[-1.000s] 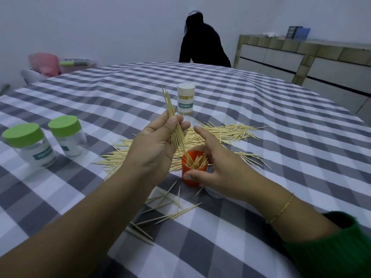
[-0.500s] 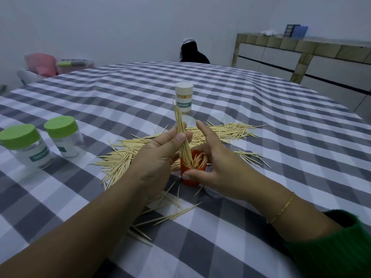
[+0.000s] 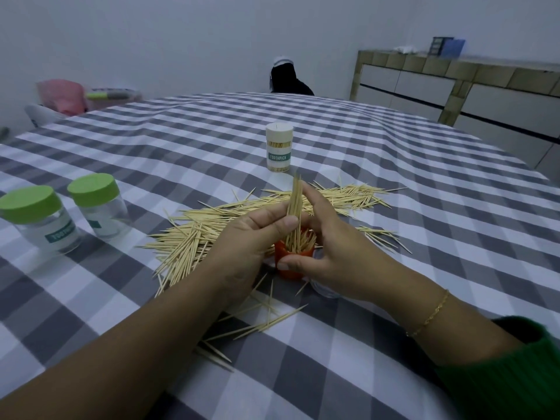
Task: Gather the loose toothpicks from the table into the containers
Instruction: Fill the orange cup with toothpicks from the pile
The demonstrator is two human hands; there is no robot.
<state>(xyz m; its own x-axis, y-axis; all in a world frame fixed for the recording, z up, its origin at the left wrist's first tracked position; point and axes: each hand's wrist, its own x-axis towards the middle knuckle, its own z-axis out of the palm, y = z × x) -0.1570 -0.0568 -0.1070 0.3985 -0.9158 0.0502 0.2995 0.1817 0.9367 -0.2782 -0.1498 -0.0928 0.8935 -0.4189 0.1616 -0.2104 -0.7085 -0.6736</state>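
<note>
Left hand (image 3: pixel 248 237) pinching a tight upright bundle of pale wooden toothpicks (image 3: pixel 294 204) between thumb and fingers, lower tips of the bundle dipped into the mouth of a small orange-red plastic cup (image 3: pixel 291 264); upper tips rising above the knuckles

Right hand (image 3: pixel 330 253) wrapped around that orange-red cup, thumb pressed across its front wall, index finger stretched up just beside the bundle; thin gold chain bracelet (image 3: pixel 430 316) on the wrist, green knitted sleeve (image 3: pixel 509 374) at the lower right edge

More toothpicks already standing loose inside the cup, leaning against its rim

Behind and to the left of both hands, a broad scattered heap of loose wooden toothpicks (image 3: pixel 212 225) spread flat on the grey-and-white checked tablecloth (image 3: pixel 424 183), stretching to the right past the cup; a few stray sticks (image 3: pixel 266 322) lying nearer, between the forearms

Further back, near the heap's far edge, a closed cream cylindrical toothpick container (image 3: pixel 279 151) with a green label, upright

At the left, well apart from the heap, two clear jars with bright green screw lids (image 3: pixel 60 213), standing side by side, upright

At the far rim of the table, a person in dark clothing (image 3: pixel 288 81); along the right wall, a tiled counter with white panels (image 3: pixel 469 95)
</note>
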